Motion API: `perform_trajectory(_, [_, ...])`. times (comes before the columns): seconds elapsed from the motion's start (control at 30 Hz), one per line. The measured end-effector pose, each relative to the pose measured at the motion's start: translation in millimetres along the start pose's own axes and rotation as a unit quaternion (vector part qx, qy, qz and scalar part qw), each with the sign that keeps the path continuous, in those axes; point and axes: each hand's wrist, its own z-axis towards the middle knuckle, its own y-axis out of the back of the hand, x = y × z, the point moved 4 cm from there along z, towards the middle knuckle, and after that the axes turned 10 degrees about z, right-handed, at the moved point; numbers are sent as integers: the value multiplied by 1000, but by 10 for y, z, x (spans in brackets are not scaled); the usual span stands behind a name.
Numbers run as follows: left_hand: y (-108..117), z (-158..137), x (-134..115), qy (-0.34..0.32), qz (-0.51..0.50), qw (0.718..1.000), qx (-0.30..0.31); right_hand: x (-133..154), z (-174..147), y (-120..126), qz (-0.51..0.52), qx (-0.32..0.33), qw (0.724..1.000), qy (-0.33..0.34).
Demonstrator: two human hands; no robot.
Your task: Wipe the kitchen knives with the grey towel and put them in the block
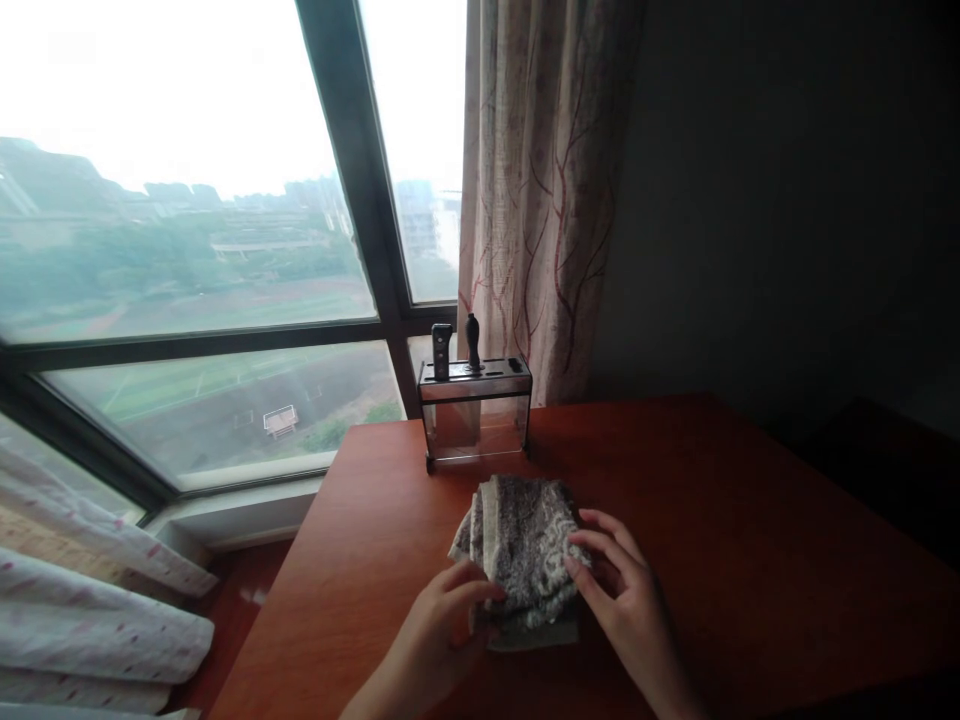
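A folded grey and white patterned towel (525, 545) lies on the table in front of me, its layered edges showing on the left and a plain greenish-grey strip along the near side. My left hand (442, 620) is curled round the towel's lower left edge, with one fingertip over the cloth and the thumb mostly hidden in shadow. Against the right side rests my right hand (619, 575), fingers spread and their tips touching the white patterned part.
Behind the towel, a clear knife block (476, 395) with two dark handles stands on the reddish-brown table (360, 540). A window (187, 250) fills the left side. Curtains (540, 180) hang behind the block, and more curtain fabric (90, 630) lies at lower left.
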Motion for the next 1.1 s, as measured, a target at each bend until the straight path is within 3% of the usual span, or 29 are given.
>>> perform_trajectory(0.13, [-87, -111, 33, -4, 115, 993, 15, -57, -46, 10, 35, -20, 999, -22])
perform_trajectory(0.27, [-114, -99, 47, -15, 123, 992, -24, -58, -23, 24, 40, -34, 998, -18])
perform_trajectory(0.43, [-165, -76, 92, 28, -33, 995, -86, -84, -31, 69, 48, -28, 998, -31])
perform_trajectory(0.6, [-204, -117, 104, 51, -175, 978, -100, -201, -155, 114, 44, -20, 997, -55])
perform_trajectory(0.67, [-194, -144, 94, 43, -155, 983, -89, -245, -203, 127, 36, -19, 997, -59])
perform_trajectory(0.8, [-201, -209, 71, 3, -20, 999, -47, -292, -249, 123, 32, -22, 997, -62])
perform_trajectory(0.93, [-244, -237, 88, 4, 81, 996, -38, -345, -277, 57, 120, -63, 988, -69])
perform_trajectory(1.0, [-252, -220, 88, 9, 79, 995, -55, -405, -322, 15, 159, -90, 979, -86])
perform_trajectory(1.1, [-262, -174, 81, 16, 18, 997, -76, -509, -435, -64, 114, -58, 983, -130])
